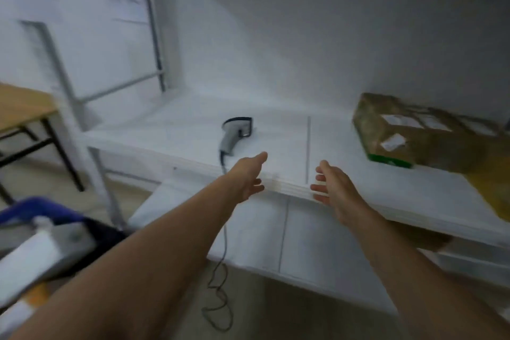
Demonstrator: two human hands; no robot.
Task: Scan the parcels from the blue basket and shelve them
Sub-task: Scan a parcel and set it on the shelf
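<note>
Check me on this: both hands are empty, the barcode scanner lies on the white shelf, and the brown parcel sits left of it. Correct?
Not quite. In the head view the brown parcel sits right of the barcode scanner, not left. The rest holds: the left hand and right hand are empty, and the barcode scanner lies on the white shelf.

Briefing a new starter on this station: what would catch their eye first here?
The left hand and right hand reach out open and empty, palms facing, at the front edge of the white shelf. Just beyond the left hand a grey barcode scanner lies on the shelf, its cable hanging over the edge. A brown cardboard parcel sits on the shelf at the right.
</note>
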